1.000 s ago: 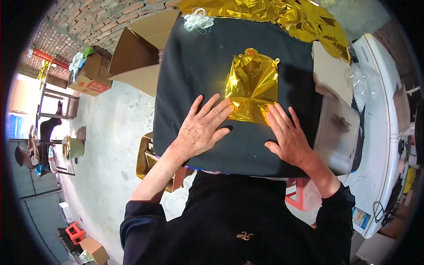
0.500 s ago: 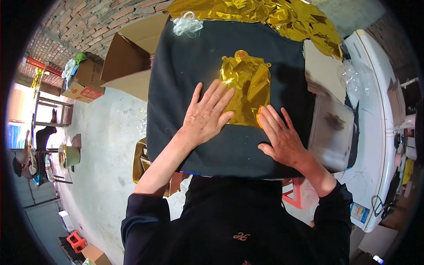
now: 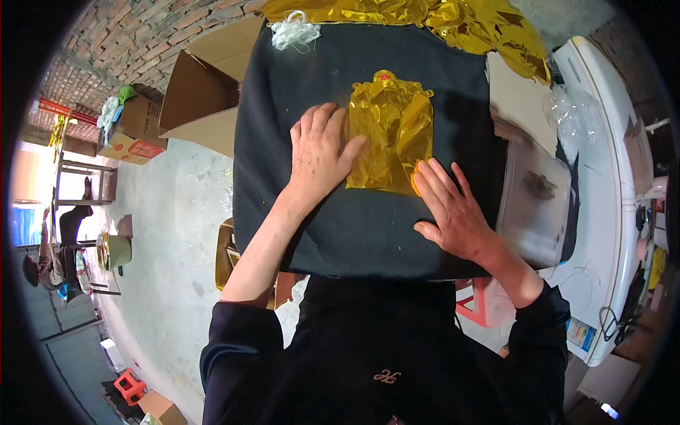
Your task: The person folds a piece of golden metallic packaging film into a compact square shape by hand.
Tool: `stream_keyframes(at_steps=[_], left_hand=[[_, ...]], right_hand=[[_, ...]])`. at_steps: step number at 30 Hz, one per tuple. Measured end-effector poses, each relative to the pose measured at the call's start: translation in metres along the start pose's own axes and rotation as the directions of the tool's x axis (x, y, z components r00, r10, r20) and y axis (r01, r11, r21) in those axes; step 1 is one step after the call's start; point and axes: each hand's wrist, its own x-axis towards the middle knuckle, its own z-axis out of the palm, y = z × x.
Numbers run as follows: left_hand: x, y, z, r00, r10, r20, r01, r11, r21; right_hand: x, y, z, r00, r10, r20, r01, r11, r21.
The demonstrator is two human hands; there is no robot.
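Note:
A gold foil piece [image 3: 391, 134], flat and creased, with small tabs at its upper corners and a red mark at its top, lies on the black cloth-covered table [image 3: 340, 244]. Along its left edge rests my left hand [image 3: 316, 152], palm down, fingers slightly bent and the thumb on the foil. My right hand [image 3: 453, 205] lies at the lower right corner with its fingers extended. Something orange [image 3: 416, 181] shows at those fingertips, mostly hidden by them.
Gold foil sheets [image 3: 467, 25] lie along the far edge, near a white string bundle [image 3: 295, 32]. Cardboard [image 3: 520, 99] and a clear plastic container [image 3: 535, 205] are at the right. An open carton [image 3: 198, 92] stands left of the table.
My left hand has slid left, off most of the foil, and its fingers are more bent. The foil looks flatter and more spread out. My right hand has barely moved.

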Motion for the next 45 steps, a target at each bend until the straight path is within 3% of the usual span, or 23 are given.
stream_keyframes(at_steps=[10, 14, 18, 21, 22, 25, 26, 29, 30, 33, 35, 41, 45], left_hand=[[0.006, 0.000, 0.014, 0.994, 0.021, -0.110, -0.018, 1.000, 0.026], [0.006, 0.001, 0.015, 0.993, 0.017, -0.118, -0.013, 0.999, 0.031], [0.005, 0.001, 0.015, 0.991, 0.029, -0.130, -0.023, 0.999, 0.042], [0.005, 0.001, 0.016, 0.991, 0.028, -0.134, -0.023, 0.999, 0.036], [0.006, 0.000, 0.015, 0.991, 0.027, -0.132, -0.023, 0.999, 0.027], [0.006, 0.001, 0.014, 0.992, 0.018, -0.125, -0.017, 1.000, 0.014], [0.006, 0.001, 0.014, 0.992, 0.016, -0.124, -0.015, 1.000, 0.012], [0.006, 0.000, 0.013, 0.991, 0.021, -0.129, -0.020, 1.000, 0.014], [0.006, 0.000, 0.012, 0.992, 0.011, -0.126, -0.011, 1.000, 0.002], [0.008, 0.002, 0.013, 0.987, 0.003, -0.158, -0.008, 1.000, -0.029], [0.008, 0.001, 0.016, 0.972, 0.020, -0.232, -0.031, 0.999, -0.042], [0.006, -0.009, 0.014, 0.981, 0.006, -0.193, -0.033, 0.990, -0.140], [0.004, -0.017, 0.008, 0.996, -0.002, -0.086, -0.018, 0.971, -0.240]], right_hand=[[0.004, 0.005, 0.003, 0.993, -0.004, -0.114, 0.009, 0.999, 0.046], [0.015, 0.014, 0.007, 0.964, -0.018, -0.266, 0.046, 0.994, 0.100], [0.025, 0.022, 0.003, 0.919, 0.070, -0.388, 0.003, 0.983, 0.182], [0.028, 0.024, 0.008, 0.900, 0.225, -0.374, -0.164, 0.968, 0.189], [0.032, 0.028, 0.013, 0.871, 0.208, -0.445, -0.165, 0.977, 0.135], [0.045, 0.039, 0.020, 0.842, 0.368, -0.395, -0.320, 0.930, 0.184], [0.052, 0.046, 0.026, 0.816, 0.325, -0.479, -0.294, 0.945, 0.142], [0.068, 0.059, 0.030, 0.821, 0.423, -0.384, -0.387, 0.906, 0.171], [0.078, 0.055, 0.023, 0.781, 0.517, -0.350, -0.462, 0.856, 0.232], [0.087, 0.056, 0.014, 0.782, 0.569, -0.254, -0.506, 0.818, 0.274], [0.088, 0.057, 0.014, 0.777, 0.585, -0.232, -0.510, 0.801, 0.313], [0.086, 0.054, 0.019, 0.735, 0.624, -0.263, -0.427, 0.729, 0.536], [0.088, 0.046, 0.022, 0.704, 0.634, -0.318, -0.360, 0.706, 0.610]])
